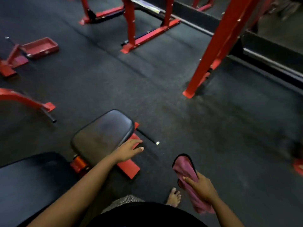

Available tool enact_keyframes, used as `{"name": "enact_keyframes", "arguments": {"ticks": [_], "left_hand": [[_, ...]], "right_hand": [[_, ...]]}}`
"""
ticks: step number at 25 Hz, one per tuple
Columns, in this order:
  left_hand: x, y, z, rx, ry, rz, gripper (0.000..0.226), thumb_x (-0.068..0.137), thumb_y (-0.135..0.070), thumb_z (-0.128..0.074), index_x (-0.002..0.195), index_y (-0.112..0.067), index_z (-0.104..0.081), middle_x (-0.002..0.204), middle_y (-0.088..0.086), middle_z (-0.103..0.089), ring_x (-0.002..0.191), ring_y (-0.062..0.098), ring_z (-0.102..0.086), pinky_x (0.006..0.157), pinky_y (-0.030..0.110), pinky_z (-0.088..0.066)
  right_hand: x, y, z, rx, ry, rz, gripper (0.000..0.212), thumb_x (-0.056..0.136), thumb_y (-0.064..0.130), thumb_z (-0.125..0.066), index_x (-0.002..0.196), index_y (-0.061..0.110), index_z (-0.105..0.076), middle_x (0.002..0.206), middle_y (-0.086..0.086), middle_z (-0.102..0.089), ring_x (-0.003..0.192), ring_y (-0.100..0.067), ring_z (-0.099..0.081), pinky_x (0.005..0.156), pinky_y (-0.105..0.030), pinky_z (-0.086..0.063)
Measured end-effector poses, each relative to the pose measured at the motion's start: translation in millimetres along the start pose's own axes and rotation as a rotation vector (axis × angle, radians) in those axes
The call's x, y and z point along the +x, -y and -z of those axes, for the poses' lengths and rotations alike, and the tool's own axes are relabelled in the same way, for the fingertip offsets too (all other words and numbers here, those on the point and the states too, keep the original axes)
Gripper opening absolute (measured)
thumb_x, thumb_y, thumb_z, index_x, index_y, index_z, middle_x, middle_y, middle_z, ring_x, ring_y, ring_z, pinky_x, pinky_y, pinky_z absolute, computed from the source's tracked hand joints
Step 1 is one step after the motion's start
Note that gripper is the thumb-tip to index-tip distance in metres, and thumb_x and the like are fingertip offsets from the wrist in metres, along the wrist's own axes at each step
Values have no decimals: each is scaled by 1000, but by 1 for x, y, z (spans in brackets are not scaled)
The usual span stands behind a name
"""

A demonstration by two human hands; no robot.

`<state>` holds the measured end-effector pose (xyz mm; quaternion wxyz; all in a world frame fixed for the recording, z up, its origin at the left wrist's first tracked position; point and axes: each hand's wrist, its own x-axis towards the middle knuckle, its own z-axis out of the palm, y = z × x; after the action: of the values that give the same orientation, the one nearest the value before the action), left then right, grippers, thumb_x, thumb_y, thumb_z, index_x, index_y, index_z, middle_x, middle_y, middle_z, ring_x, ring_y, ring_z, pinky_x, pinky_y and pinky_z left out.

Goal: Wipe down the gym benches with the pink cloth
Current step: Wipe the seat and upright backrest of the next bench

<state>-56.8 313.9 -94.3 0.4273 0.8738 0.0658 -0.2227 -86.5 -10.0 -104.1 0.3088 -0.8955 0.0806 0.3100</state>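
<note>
Your right hand [202, 188] is closed on the cloth [186, 169], down at 5 o'clock, off the bench. Your left hand [129, 150] lies open by the seat [101, 135]. Wiping looks about to start: bring the cloth toward 10 o'clock onto the seat.

Two black bench pads: one seat pad [102, 136] at centre, one larger pad [31, 182] at 8 o'clock. One pink cloth [186, 169] at 5 o'clock. Two hands: left hand [127, 150], right hand [202, 188]. One bare foot [174, 196]. One red tray [40, 47] at 10 o'clock. One red upright post [218, 46] at 2 o'clock.
</note>
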Motion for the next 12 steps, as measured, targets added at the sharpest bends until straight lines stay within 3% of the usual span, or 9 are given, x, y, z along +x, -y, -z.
{"name": "enact_keyframes", "arguments": {"ticks": [3,6,12], "left_hand": [[60,-76,-41,-205,28,61,45,93,-20,-55,135,-8,-45,141,11,-45,130,22,-42,105,23,-30],[99,-116,-77,-255,61,101,45,93,-19,-53,136,-9,-42,143,11,-42,132,23,-40,110,31,-31],[154,-101,-104,-257,-136,231,34,93,-7,-52,126,1,-51,119,0,-50,114,10,-45,84,8,-28]], "right_hand": [[31,-37,74,-54,-37,-1,44,83,47,-63,119,22,-58,118,-5,-65,107,-25,-60,84,-31,-45],[73,-66,142,-132,-33,-24,53,85,49,-59,130,21,-50,125,-7,-61,113,-27,-57,86,-30,-43],[186,-41,211,-120,12,69,51,86,46,-59,127,19,-52,124,-9,-62,111,-28,-58,83,-29,-43]]}}
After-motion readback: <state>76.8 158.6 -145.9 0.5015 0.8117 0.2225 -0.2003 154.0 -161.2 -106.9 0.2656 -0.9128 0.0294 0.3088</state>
